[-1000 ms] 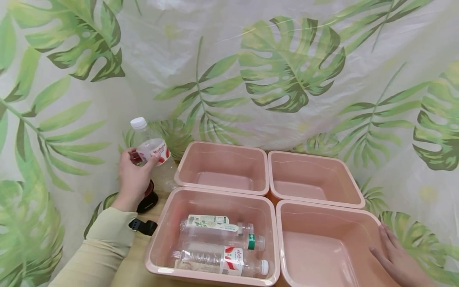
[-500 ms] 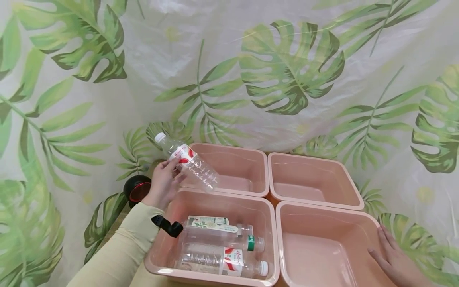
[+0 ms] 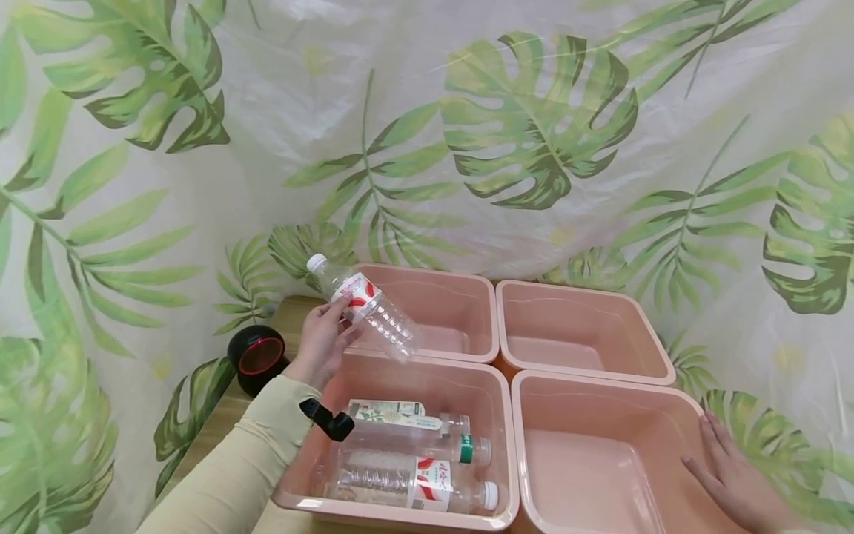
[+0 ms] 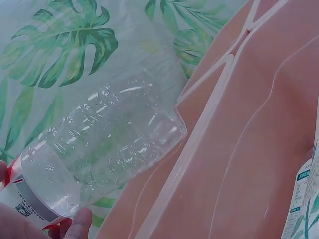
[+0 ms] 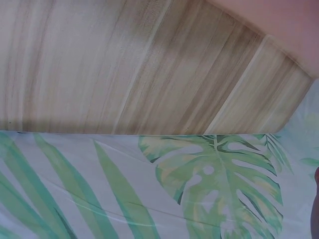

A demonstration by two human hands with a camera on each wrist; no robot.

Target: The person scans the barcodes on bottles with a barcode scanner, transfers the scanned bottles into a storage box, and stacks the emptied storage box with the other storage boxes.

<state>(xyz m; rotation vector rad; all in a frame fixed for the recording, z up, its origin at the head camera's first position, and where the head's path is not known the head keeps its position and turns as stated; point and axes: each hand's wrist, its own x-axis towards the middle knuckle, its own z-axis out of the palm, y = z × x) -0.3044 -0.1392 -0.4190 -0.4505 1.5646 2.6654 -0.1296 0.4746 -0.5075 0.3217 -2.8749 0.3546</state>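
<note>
My left hand grips a clear plastic bottle with a white cap and a red-and-white label. The bottle tilts, cap up to the left and base down to the right, overlapping the pink back left bin in the head view. In the left wrist view, the ribbed lower part of the bottle shows beside the bins' rims. Below it, the front left bin holds several clear bottles lying down, one with a red-and-white label. My right hand rests with extended fingers at the right rim of the front right bin.
A pink back right bin completes a two-by-two block of bins. On the wooden table at the left stands a black rounded object with a red ring. A leaf-patterned sheet hangs behind.
My left hand has carried the bottle rightward from beside the bins, and the bottle has tipped from near upright to a slant. The right hand has stayed at the rim.
</note>
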